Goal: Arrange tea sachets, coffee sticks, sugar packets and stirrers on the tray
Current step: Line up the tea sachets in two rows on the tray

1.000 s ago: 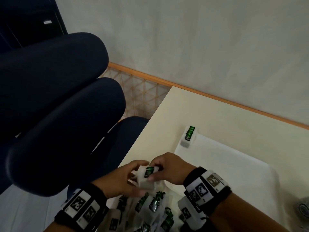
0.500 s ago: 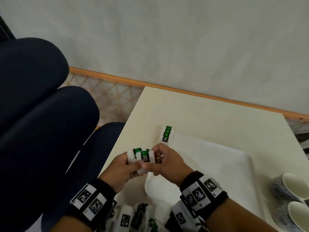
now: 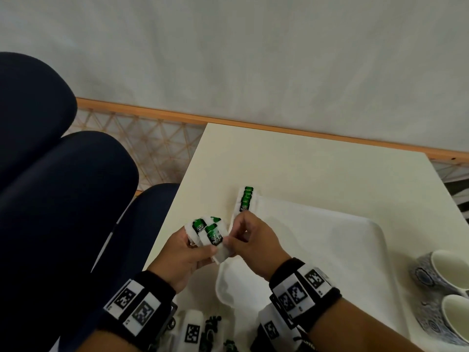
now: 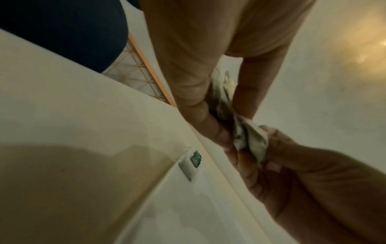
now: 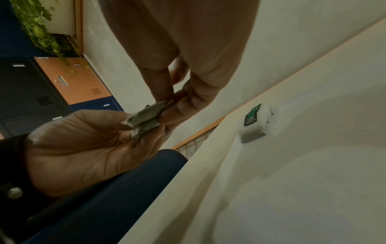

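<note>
Left hand (image 3: 183, 252) and right hand (image 3: 250, 243) both pinch fanned tea sachets (image 3: 208, 231) above the tray (image 3: 330, 250) edge.

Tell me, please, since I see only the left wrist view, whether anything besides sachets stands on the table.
Observer: Two patterned cups stand on the table, right of the white tray.
Operator: Are more sachets lying anywhere?
Observer: A loose pile of sachets lies at the table's near edge, between the wrists.
Operator: How many does the left hand hold?
Observer: The left hand fans about three green-labelled sachets; the right hand pinches the front one.
</note>
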`<action>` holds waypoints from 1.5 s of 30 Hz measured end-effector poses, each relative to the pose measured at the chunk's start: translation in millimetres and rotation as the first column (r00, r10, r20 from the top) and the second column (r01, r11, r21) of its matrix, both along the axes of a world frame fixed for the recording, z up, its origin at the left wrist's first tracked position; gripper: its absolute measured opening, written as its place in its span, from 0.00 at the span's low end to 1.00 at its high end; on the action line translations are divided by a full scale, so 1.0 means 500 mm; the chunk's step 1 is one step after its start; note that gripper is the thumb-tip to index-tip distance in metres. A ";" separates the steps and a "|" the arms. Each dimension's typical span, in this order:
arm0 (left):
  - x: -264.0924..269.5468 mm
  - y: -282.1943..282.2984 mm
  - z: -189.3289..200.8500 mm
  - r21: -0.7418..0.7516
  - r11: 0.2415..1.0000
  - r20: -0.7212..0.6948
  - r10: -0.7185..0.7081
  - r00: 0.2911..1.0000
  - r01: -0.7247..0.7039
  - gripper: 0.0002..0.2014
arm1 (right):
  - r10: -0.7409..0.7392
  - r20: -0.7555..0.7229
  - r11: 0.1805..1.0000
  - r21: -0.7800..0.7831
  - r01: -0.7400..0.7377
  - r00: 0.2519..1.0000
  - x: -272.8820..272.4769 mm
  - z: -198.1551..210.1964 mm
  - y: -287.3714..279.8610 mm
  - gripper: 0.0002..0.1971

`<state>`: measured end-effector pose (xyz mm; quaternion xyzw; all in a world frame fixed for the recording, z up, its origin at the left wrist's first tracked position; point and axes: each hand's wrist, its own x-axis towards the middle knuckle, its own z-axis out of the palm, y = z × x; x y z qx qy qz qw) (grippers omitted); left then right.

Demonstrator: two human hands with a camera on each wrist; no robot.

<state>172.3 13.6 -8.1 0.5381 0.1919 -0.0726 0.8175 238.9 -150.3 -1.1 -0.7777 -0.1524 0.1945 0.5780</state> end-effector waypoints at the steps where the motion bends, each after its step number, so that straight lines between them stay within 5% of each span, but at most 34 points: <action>1: 0.001 -0.002 0.001 0.056 0.998 0.012 0.024 1.000 -0.025 0.27 | 0.041 0.029 0.999 -0.025 -0.040 0.999 0.000 0.001 -0.001 0.14; 8: 0.003 -0.003 -0.005 0.257 0.964 0.061 0.057 0.997 -0.071 0.28 | 0.198 0.089 0.974 -0.128 -0.186 0.976 -0.003 0.009 -0.001 0.16; 16: 0.002 -0.013 0.017 -0.058 0.994 -0.086 0.091 0.992 -0.096 0.15 | 0.111 0.052 0.992 -0.071 -0.107 0.992 0.008 0.009 0.000 0.13; 22: -0.001 -0.012 0.018 0.055 0.991 -0.050 0.123 0.991 -0.120 0.16 | 0.210 0.073 0.978 -0.029 -0.208 0.975 0.005 0.026 -0.007 0.09; 26: 0.008 0.006 -0.005 0.199 0.927 -0.052 0.333 0.941 -0.317 0.12 | 0.070 0.067 0.994 -0.089 -0.064 0.995 0.032 0.016 -0.019 0.09; 30: 0.008 0.014 -0.008 0.254 0.911 -0.042 0.345 0.938 -0.324 0.16 | -0.138 0.073 0.958 -0.244 0.152 0.988 0.082 -0.028 -0.034 0.09; 38: 0.011 0.012 -0.016 0.269 0.918 -0.046 0.316 0.948 -0.293 0.16 | -0.197 -0.014 0.894 -0.413 0.173 0.980 0.138 -0.100 -0.012 0.04; 45: 0.015 0.021 -0.025 0.263 0.922 -0.054 0.309 0.949 -0.285 0.15 | -0.244 0.004 0.840 -0.499 0.214 0.970 0.147 -0.103 0.000 0.13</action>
